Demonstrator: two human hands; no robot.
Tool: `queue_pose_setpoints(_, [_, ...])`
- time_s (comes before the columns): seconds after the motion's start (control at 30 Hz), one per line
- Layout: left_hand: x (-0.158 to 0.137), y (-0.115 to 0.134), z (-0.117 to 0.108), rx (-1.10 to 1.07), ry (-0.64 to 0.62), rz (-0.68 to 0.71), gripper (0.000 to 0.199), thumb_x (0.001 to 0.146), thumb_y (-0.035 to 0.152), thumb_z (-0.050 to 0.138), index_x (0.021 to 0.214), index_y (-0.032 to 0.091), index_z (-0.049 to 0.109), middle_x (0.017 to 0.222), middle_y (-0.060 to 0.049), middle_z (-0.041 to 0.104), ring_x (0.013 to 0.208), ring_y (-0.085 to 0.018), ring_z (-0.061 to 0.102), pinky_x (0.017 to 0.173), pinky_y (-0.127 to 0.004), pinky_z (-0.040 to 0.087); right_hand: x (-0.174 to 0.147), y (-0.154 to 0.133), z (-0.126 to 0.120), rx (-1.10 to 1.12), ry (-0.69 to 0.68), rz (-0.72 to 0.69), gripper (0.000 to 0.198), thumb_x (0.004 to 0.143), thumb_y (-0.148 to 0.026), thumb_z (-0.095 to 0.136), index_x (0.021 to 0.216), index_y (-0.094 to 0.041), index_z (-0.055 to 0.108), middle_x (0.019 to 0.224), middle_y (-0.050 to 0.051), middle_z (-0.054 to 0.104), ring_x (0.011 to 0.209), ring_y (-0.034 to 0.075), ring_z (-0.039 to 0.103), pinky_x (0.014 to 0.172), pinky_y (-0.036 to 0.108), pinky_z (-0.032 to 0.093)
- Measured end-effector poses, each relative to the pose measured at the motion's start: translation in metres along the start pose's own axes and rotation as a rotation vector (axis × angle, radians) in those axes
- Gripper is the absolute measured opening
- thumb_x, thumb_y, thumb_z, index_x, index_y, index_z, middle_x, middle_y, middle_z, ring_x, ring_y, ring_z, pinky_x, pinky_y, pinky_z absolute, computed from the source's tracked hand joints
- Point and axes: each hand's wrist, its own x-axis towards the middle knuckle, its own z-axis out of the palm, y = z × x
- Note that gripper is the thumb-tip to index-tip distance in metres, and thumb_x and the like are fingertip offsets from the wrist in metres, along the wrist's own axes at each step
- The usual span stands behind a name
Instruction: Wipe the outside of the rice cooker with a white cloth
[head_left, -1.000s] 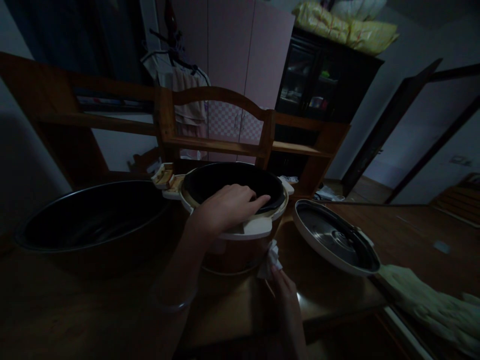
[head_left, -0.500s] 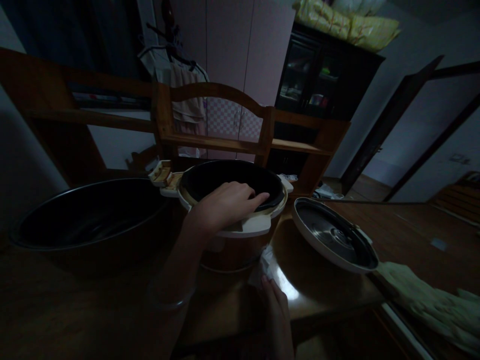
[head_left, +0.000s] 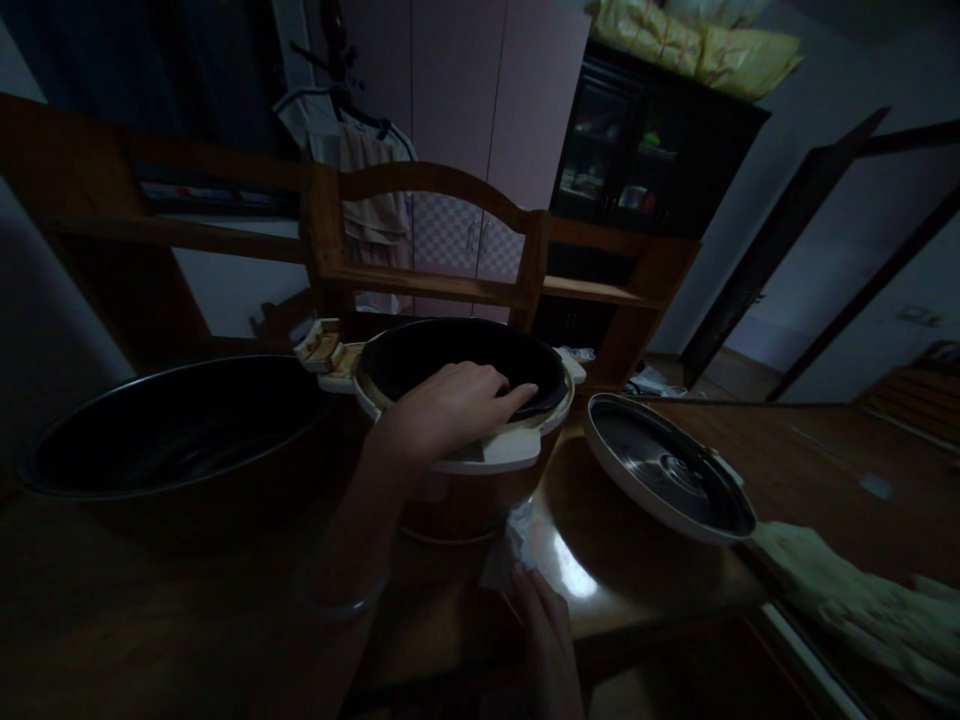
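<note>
In the middle of the table stands an electric cooker (head_left: 469, 500) with its top off and a black inner pot (head_left: 465, 345) inside. My left hand (head_left: 454, 410) lies over its front rim; the fingers curl down into the pot, partly hidden, and the thumb stretches right along the edge. Lower down, my right hand (head_left: 546, 610) pinches a crumpled white tissue (head_left: 519, 535) close to the cooker's lower front right side. Right of the cooker rests its round lid (head_left: 667, 465), inner side up.
A large dark basin (head_left: 180, 420) stands left of the cooker. Behind the table rises a wooden headboard (head_left: 431, 180). Pale cloth (head_left: 855, 600) lies at the lower right, beside the table edge. A dark cabinet (head_left: 645, 150) and a door are farther back.
My right hand and the tissue have shifted slightly left and down along the cooker's base. My left hand stays on the rim.
</note>
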Motion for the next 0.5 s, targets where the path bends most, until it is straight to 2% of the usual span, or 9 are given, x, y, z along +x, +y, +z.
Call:
queue_pose_setpoints(0.17, [0.000,0.001,-0.002,-0.041,-0.013,-0.036,0.044,0.099,0.027,0.032,0.140,0.028,0.049,0.116,-0.009,0.068,0.098,-0.025,0.064,0.075,-0.031,0.041,-0.007,-0.002,0.002,-0.053,-0.056,0.036,0.046,0.071,-0.026,0.069,0.116,-0.037,0.070,0.126,-0.003,0.065,0.125,0.030,0.052,0.109,0.041,0.038])
queue_pose_setpoints(0.3, [0.002,0.002,-0.001,-0.085,-0.010,-0.051,0.043,0.099,0.030,0.034,0.139,0.031,0.051,0.114,-0.007,0.069,0.096,-0.024,0.065,0.074,-0.030,0.041,-0.011,-0.002,0.006,-0.096,-0.047,0.100,0.038,0.076,-0.026,0.063,0.112,-0.036,0.073,0.124,-0.004,0.066,0.121,0.030,0.056,0.109,0.042,0.038])
queue_pose_setpoints(0.5, [0.001,0.003,-0.003,-0.091,-0.022,-0.064,0.044,0.100,0.031,0.030,0.138,0.028,0.052,0.112,-0.009,0.069,0.095,-0.025,0.065,0.073,-0.032,0.041,-0.008,0.003,0.003,-0.026,-0.028,0.078,0.035,0.078,-0.031,0.065,0.111,-0.036,0.073,0.122,-0.001,0.067,0.121,0.030,0.055,0.106,0.042,0.042])
